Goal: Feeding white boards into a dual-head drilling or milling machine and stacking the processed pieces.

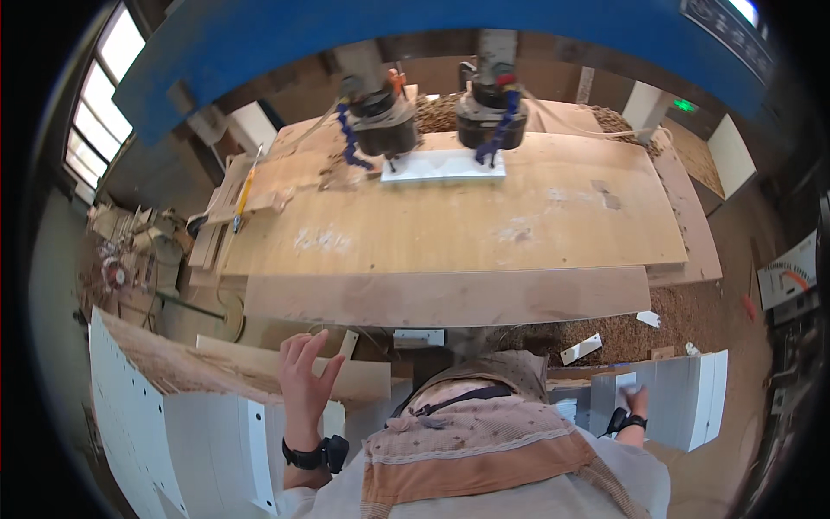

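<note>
I find the left hand [307, 376] released, the right hand [637, 402] at the pale panel stack [679, 402] (its grip I cannot tell). A white panel [443, 167] lies on the surface [424, 221], beneath drill heads [491, 123].

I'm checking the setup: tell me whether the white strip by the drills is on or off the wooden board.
On: the white strip lies flat, the wooden board showing past both ends.

Tan apron [493, 426] — small dark motifs, brown band [471, 475], white trim [450, 453] — pale grey top [638, 477], black wristbands [303, 457]
</note>
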A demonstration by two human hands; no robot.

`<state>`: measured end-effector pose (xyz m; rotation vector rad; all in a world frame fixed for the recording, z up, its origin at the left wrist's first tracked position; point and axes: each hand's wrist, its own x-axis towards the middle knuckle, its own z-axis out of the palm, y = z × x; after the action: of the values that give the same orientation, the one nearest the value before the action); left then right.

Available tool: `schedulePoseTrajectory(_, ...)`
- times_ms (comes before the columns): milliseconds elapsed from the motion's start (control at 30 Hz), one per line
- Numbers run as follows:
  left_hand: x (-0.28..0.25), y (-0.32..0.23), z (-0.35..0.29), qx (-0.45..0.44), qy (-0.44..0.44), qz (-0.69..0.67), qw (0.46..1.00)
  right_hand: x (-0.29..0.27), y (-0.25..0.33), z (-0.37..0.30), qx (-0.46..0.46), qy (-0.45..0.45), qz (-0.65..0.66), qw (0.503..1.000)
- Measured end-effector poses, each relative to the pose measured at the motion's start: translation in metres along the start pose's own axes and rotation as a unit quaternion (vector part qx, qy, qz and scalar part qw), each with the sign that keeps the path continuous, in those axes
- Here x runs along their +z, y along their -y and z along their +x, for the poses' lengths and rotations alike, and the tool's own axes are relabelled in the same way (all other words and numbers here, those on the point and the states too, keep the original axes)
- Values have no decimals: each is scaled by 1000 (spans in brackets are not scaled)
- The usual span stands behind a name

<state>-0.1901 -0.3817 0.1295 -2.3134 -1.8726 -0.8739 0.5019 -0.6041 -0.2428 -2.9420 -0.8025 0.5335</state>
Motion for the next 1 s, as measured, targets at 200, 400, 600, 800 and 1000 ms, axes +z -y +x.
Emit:
schedulePoseTrajectory(200,28,-57,79,59,93,-6,994,48,-19,-70,113,-56,-37,991)
schedulePoseTrajectory(400,88,-92,162,169,222,-49,959,33,-39,-74,1,-92,107,990)
schedulePoseTrajectory(600,247,-55,271,212,236,-23,948,-79,31,-104,-43,-240,264,933)
schedulePoseTrajectory(800,337,-17,299,192,128,71,970,-227,185,-126,-220,-264,388,855)
schedulePoseTrajectory(1000,265,-48,194,215,201,-20,956,-255,376,-134,-562,-120,277,770)
